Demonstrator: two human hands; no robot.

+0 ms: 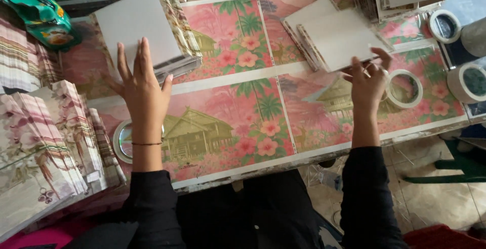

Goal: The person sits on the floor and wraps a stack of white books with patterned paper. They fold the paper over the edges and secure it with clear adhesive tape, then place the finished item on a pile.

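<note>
My left hand [143, 84] lies flat with fingers spread on the near edge of a stack of white square cardboard pieces [136, 28] at the table's left. My right hand [367, 79] pinches the loose end of clear tape coming off a tape roll [404, 89] that lies on the table. A second stack of white cardboard sheets [336, 36] rests just beyond that hand, its corner close to the fingers. Both sleeves are black.
The table [243, 102] wears pink floral sheets with house pictures. Folded patterned paper stacks [50, 142] pile up at left, a green bag [38, 11] at top left. Another tape roll [122, 141] lies by my left wrist. More rolls [445, 26] sit at right.
</note>
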